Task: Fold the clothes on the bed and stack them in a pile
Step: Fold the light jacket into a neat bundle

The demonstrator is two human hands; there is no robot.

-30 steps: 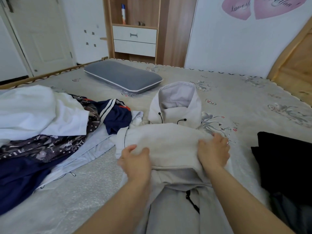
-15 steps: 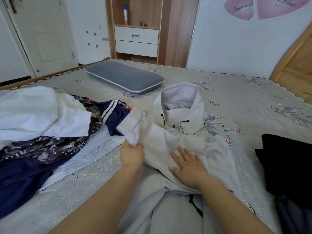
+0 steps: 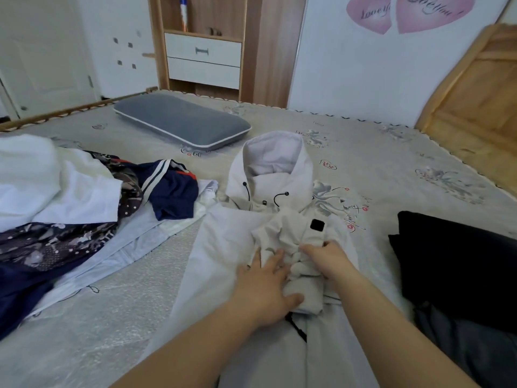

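Two hands: both rest on the white hooded jacket (image 3: 268,247), which lies spread on the bed (image 3: 391,152) straight ahead of the person.
Left hand (image 3: 265,287): flat on the jacket's middle, fingers (image 3: 275,259) straight and slightly spread, thumb against a bunched cream fold.
Right hand (image 3: 326,256): just right of the left hand, its fingers curled into the same bunched fold and gripping it.
Jacket: hood at its far end, two black drawcords below the hood, a small black patch (image 3: 317,226) just beyond the right hand; whether the patch bears writing cannot be told.
Left of the jacket: an unfolded heap of clothes (image 3: 70,208) with white, navy striped, patterned dark and pale blue pieces, one pale edge touching the jacket.
Right of the jacket: dark clothing (image 3: 453,264) on the bed, apart from it.
Beyond the jacket: a grey pillow (image 3: 181,121) on the printed sheet.
Farther still: a wooden cabinet (image 3: 204,43) with two white drawers; its open shelf holds an upright bottle (image 3: 183,14) and a small item too blurred to name.
Writing: two pink hearts (image 3: 408,12) on the wall right of the cabinet, the right one seems to read "Love you".
Far right of the jacket: a wooden headboard (image 3: 475,102).
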